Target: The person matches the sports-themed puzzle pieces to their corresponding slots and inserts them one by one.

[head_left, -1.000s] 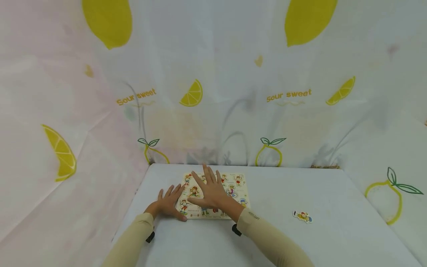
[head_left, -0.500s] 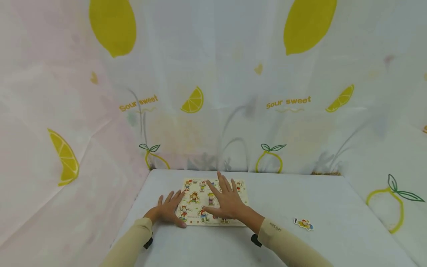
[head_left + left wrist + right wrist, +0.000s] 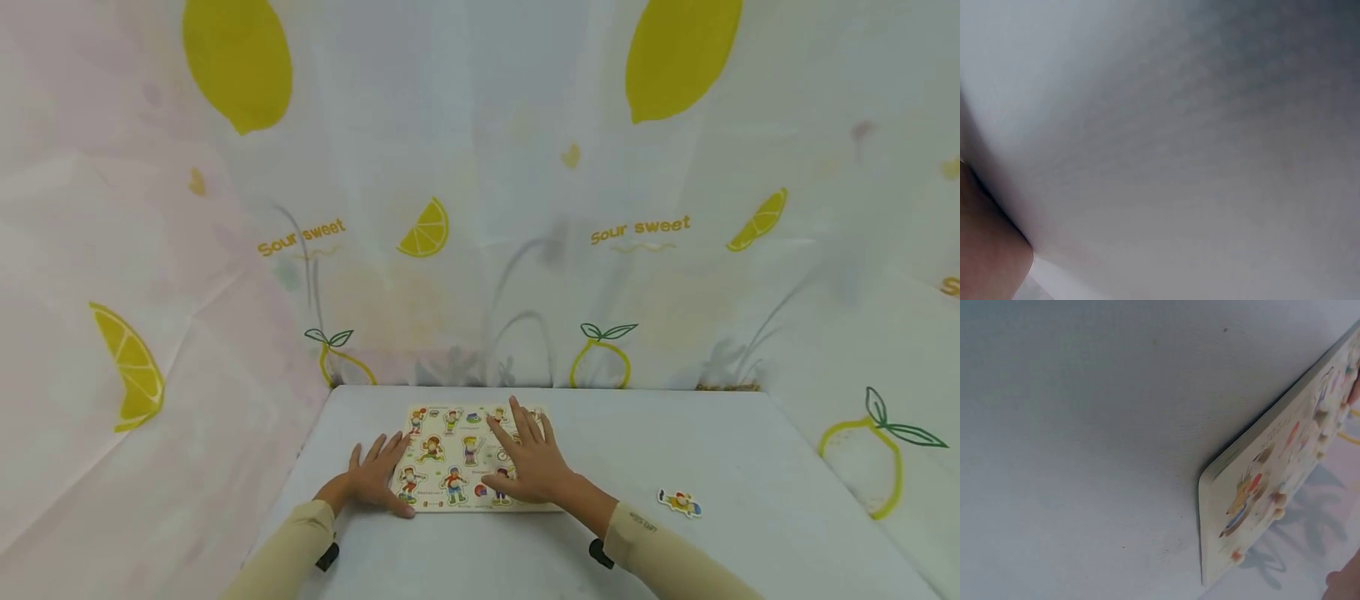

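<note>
A cream wooden peg puzzle board (image 3: 450,457) with several sports figures lies at the middle left of the table. My left hand (image 3: 373,478) rests along its left edge, fingers spread, thumb at the front corner. Over the board's right part my right hand (image 3: 537,467) is spread out and covers some figures. Seen from the right wrist, small round knobs stand up from the board (image 3: 1212,519), and a figure-shaped spot (image 3: 1242,499) shows near its corner. A loose puzzle figure (image 3: 680,502) in yellow, red and blue lies apart on the right.
The white table (image 3: 750,450) ends at a cloth backdrop (image 3: 480,292) printed with lemons, which also hangs on both sides. In the left wrist view, blurred white surface (image 3: 1179,187) fills most of the picture.
My right hand has slid rightward across the board, uncovering figures in the middle. My left hand stays at the left edge, and the loose figure lies where it was.
</note>
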`<action>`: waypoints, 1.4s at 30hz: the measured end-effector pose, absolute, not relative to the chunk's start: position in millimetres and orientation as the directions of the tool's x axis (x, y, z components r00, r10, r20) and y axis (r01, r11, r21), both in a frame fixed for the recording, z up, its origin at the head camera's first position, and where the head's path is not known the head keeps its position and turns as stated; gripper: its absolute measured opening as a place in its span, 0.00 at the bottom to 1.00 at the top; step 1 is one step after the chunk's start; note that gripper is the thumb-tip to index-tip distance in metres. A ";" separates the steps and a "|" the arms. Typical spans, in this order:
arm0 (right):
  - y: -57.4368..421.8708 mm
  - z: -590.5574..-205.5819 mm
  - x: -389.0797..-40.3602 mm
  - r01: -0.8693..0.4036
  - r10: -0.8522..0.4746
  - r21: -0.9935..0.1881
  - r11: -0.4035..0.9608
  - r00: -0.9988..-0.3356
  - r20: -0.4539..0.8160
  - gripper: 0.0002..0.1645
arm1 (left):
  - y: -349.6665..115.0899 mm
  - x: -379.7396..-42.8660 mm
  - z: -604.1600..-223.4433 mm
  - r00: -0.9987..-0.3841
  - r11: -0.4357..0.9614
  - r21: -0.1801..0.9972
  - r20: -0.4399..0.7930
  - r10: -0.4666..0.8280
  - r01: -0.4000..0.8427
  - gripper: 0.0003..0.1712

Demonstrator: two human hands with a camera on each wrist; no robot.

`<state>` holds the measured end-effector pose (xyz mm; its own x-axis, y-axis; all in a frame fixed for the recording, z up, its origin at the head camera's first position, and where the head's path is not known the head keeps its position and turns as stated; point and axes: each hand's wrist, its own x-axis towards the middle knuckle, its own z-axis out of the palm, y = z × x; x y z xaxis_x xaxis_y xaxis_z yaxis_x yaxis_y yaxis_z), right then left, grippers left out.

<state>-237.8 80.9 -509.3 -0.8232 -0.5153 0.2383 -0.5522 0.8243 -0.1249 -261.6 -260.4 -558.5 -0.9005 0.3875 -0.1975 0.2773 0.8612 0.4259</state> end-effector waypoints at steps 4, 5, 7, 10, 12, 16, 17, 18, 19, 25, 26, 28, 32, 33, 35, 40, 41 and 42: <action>88.8 -515.8 -229.2 -0.528 -0.496 -0.157 0.835 -0.844 0.205 0.54 | -258.7 -255.1 -562.9 -0.893 0.863 0.434 -0.233 0.385 0.258 0.84; 90.9 -517.2 -227.5 -0.522 -0.490 -0.165 0.837 -0.848 0.200 0.54 | -258.6 -254.9 -565.4 -0.895 0.865 0.433 -0.233 0.379 0.254 0.84; 95.1 -519.0 -225.0 -0.510 -0.478 -0.186 0.840 -0.857 0.193 0.54 | -258.3 -255.9 -570.6 -0.899 0.874 0.422 -0.241 0.365 0.242 0.84; 101.6 -519.3 -224.3 -0.502 -0.465 -0.200 0.841 -0.861 0.206 0.53 | -258.9 -261.9 -576.6 -0.911 0.872 0.422 -0.206 0.358 0.248 0.84; 106.6 -518.7 -223.7 -0.497 -0.460 -0.196 0.845 -0.864 0.205 0.53 | -259.5 -266.4 -578.7 -0.911 0.879 0.407 -0.211 0.354 0.248 0.85; 117.8 -518.5 -222.3 -0.484 -0.449 -0.171 0.858 -0.869 0.206 0.53 | -260.2 -271.6 -577.3 -0.911 0.882 0.398 -0.208 0.356 0.254 0.85; 120.8 -518.4 -221.7 -0.480 -0.445 -0.175 0.860 -0.872 0.204 0.53 | -260.5 -272.1 -576.1 -0.911 0.884 0.394 -0.210 0.354 0.252 0.85; 123.9 -518.2 -221.3 -0.477 -0.443 -0.173 0.861 -0.873 0.203 0.53 | -260.4 -272.1 -574.5 -0.911 0.884 0.394 -0.212 0.353 0.251 0.85; 127.1 -518.5 -220.8 -0.478 -0.443 -0.172 0.862 -0.873 0.207 0.53 | -260.1 -271.2 -573.6 -0.912 0.882 0.400 -0.210 0.353 0.250 0.85; 146.2 -519.1 -219.2 -0.468 -0.430 -0.152 0.871 -0.874 0.226 0.54 | -258.0 -267.4 -571.7 -0.913 0.874 0.418 -0.203 0.354 0.246 0.84; 148.5 -520.1 -219.5 -0.466 -0.427 -0.148 0.872 -0.874 0.233 0.54 | -258.2 -267.7 -572.1 -0.913 0.874 0.417 -0.203 0.355 0.248 0.85; 151.7 -521.1 -219.6 -0.460 -0.420 -0.148 0.876 -0.876 0.239 0.54 | -258.2 -269.3 -571.7 -0.909 0.882 0.400 -0.216 0.356 0.251 0.85; 155.6 -523.3 -217.6 -0.456 -0.412 -0.150 0.877 -0.875 0.253 0.54 | -254.7 -264.9 -553.2 -0.893 0.878 0.405 -0.249 0.374 0.255 0.84; 156.5 -523.2 -216.5 -0.453 -0.409 -0.152 0.879 -0.878 0.249 0.54 | -253.3 -262.7 -547.2 -0.889 0.878 0.404 -0.259 0.378 0.256 0.84; 159.2 -524.4 -215.3 -0.445 -0.404 -0.140 0.884 -0.881 0.246 0.54 | -250.7 -258.8 -538.4 -0.885 0.872 0.417 -0.261 0.385 0.256 0.83; 167.0 -526.6 -213.5 -0.447 -0.409 -0.106 0.888 -0.875 0.261 0.54 | -248.7 -253.6 -533.6 -0.890 0.883 0.395 -0.261 0.373 0.254 0.80; 168.7 -526.9 -213.1 -0.453 -0.413 -0.106 0.885 -0.870 0.269 0.53 | -249.1 -252.8 -533.7 -0.892 0.886 0.389 -0.261 0.369 0.253 0.80; 170.5 -527.0 -212.4 -0.458 -0.417 -0.104 0.883 -0.866 0.275 0.53 | -249.6 -252.4 -534.2 -0.894 0.886 0.391 -0.259 0.366 0.250 0.80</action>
<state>-212.4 170.5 -527.0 -0.8664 -0.4168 0.2749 -0.4577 0.8830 -0.1038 -252.4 -249.6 -534.2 -0.8937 0.3663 -0.2590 0.2500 0.8860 0.3906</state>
